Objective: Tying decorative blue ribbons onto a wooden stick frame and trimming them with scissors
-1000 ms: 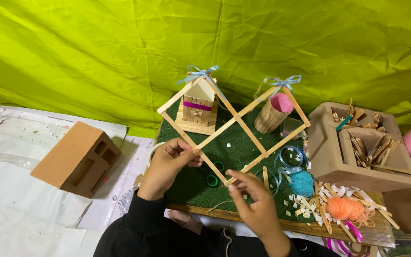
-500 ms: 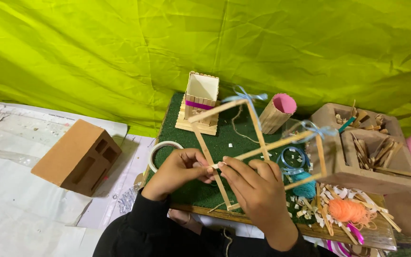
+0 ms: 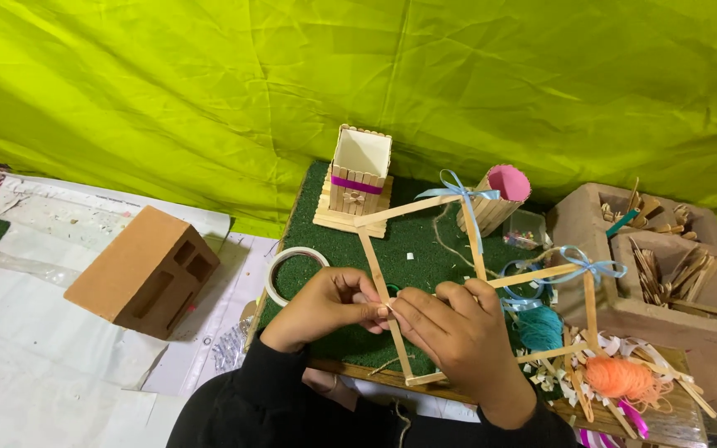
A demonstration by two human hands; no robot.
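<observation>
- Left hand (image 3: 325, 305): lower centre of the frame, fingers pinched together on the left stick of the craft-stick frame (image 3: 475, 274), fingertips meeting those of the right hand.
- Right hand (image 3: 458, 336): just right of the left hand, fingers closed on the same stick.
- Craft-stick frame: two joined squares of flat wooden sticks, tilted, over the green mat (image 3: 425, 257) at centre; a blue ribbon bow (image 3: 458, 189) at its top corner, another blue bow (image 3: 587, 264) at its right.
- Small stick box (image 3: 358, 176) with a magenta band: upright at the mat's upper edge.
- Pink-rimmed stick tube (image 3: 495, 199): right of the box.
- Tape roll (image 3: 292, 274): at the mat's left edge.
- Brown model house (image 3: 144, 270): left, on the worktop (image 3: 43, 348).
- Orange yarn ball (image 3: 620, 377): lower right.
</observation>
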